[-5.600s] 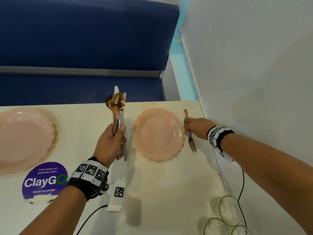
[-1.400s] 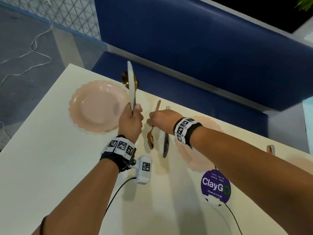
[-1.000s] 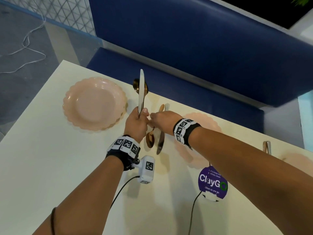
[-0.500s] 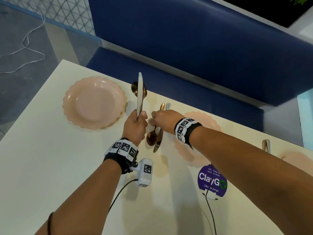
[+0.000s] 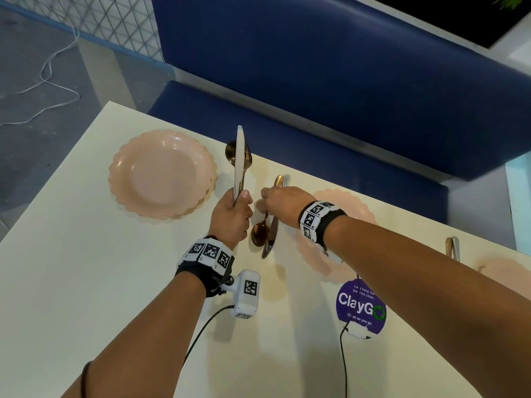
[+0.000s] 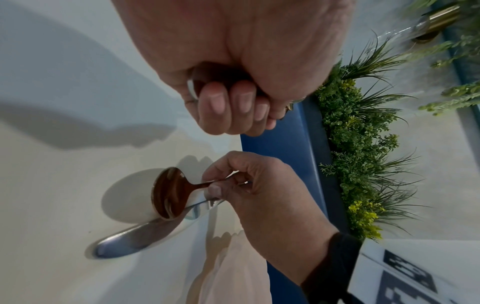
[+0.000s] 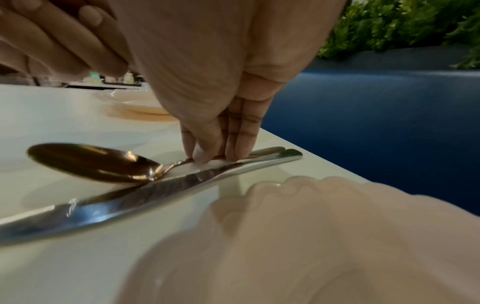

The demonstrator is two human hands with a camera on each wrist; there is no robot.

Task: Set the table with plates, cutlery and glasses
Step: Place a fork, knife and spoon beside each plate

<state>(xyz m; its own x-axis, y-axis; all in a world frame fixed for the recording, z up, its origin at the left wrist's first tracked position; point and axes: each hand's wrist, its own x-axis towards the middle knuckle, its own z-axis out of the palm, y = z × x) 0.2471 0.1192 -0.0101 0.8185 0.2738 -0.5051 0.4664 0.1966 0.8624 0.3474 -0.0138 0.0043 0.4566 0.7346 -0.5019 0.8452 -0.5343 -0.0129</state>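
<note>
Since the preceding frame, gold spoon (image 5: 260, 232) and steel knife (image 5: 271, 231) straightened at the pink scalloped plate's (image 5: 349, 202) nine o'clock, right hand (image 5: 280, 201) pinching the spoon handle for alignment; left hand (image 5: 231, 215) clutches spare cutlery upright.

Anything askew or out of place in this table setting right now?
Yes. The gold spoon and silver knife left of the middle plate aren't parallel: the spoon's bowl lies against the knife blade. The right hand pinches the spoon handle, so it is likely mid-adjustment. Nothing spilled or damaged.
</note>
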